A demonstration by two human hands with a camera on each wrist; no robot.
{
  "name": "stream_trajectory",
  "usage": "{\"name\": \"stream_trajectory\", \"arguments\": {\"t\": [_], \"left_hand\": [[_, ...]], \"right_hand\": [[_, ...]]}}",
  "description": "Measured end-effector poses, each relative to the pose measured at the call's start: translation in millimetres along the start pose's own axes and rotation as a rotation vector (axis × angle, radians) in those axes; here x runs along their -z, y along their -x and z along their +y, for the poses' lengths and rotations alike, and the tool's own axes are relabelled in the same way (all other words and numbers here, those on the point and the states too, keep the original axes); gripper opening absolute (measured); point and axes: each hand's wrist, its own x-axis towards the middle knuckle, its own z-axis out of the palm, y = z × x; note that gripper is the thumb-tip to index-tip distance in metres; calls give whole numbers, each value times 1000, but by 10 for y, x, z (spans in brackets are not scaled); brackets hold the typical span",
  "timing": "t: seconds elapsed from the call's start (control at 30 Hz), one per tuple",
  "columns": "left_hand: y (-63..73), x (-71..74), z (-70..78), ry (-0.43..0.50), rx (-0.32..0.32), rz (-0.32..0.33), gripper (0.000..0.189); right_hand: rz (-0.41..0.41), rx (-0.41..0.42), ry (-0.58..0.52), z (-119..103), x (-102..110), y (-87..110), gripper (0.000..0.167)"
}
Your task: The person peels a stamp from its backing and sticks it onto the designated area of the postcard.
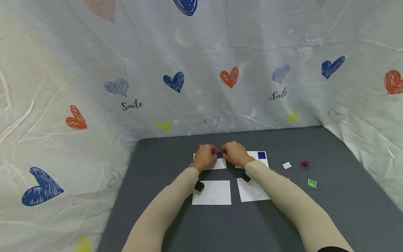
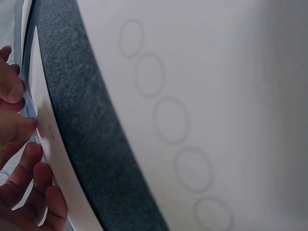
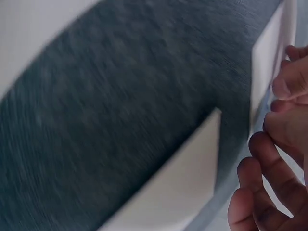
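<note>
A small blue square stamp (image 1: 219,154) sits between my two hands at the upper right corner of the far left white card (image 1: 217,164). My left hand (image 1: 205,156) pinches it from the left with thumb and forefinger. From the right, my right hand (image 1: 235,154) pinches it too, fingertips close to the other hand's. In the left wrist view the left hand's other fingers (image 2: 41,180) curl loosely. Another blue stamp (image 1: 261,155) lies on the upper right corner of the far right card (image 1: 266,163), beside the right forearm.
Two more white cards, a near left one (image 1: 214,194) and a near right one (image 1: 252,190), lie under the forearms. To the right on the grey table (image 1: 245,227) are a white piece (image 1: 287,165), a purple stamp (image 1: 304,165) and a green stamp (image 1: 312,183). A heart-printed curtain (image 1: 201,101) hangs behind.
</note>
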Motion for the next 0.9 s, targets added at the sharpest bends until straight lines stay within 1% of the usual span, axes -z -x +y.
{"name": "stream_trajectory", "arguments": {"t": [0.13,0.27,0.4,0.5,0.53,0.63,0.73,0.77,0.8,0.83,0.9], "left_hand": [[8,-23,3,-6,4,-10,13],[4,-19,12,-3,11,-8,12],[9,-14,9,8,19,-15,12],[12,-10,13,18,12,-14,13],[-35,-64,-71,25,-9,-7,12],[-49,-47,-76,45,-23,-3,13],[-63,-15,-67,74,-39,19,14],[-21,54,22,78,-28,24,14],[-21,69,31,88,-32,33,14],[-96,6,-68,100,-61,48,14],[-85,28,-43,111,-70,54,14]], "right_hand": [[14,0,16,-10,-61,24,7],[25,10,47,-17,-64,33,5],[-9,-9,34,-23,-43,39,6],[-39,-26,16,-6,-15,50,8],[-47,-26,12,2,-6,52,9],[-62,-3,10,37,32,65,10],[-47,36,8,77,106,94,12],[-40,46,6,91,139,109,12],[-32,55,3,105,174,125,12],[-26,62,-2,118,213,141,12],[-21,77,-11,150,288,175,13]]}}
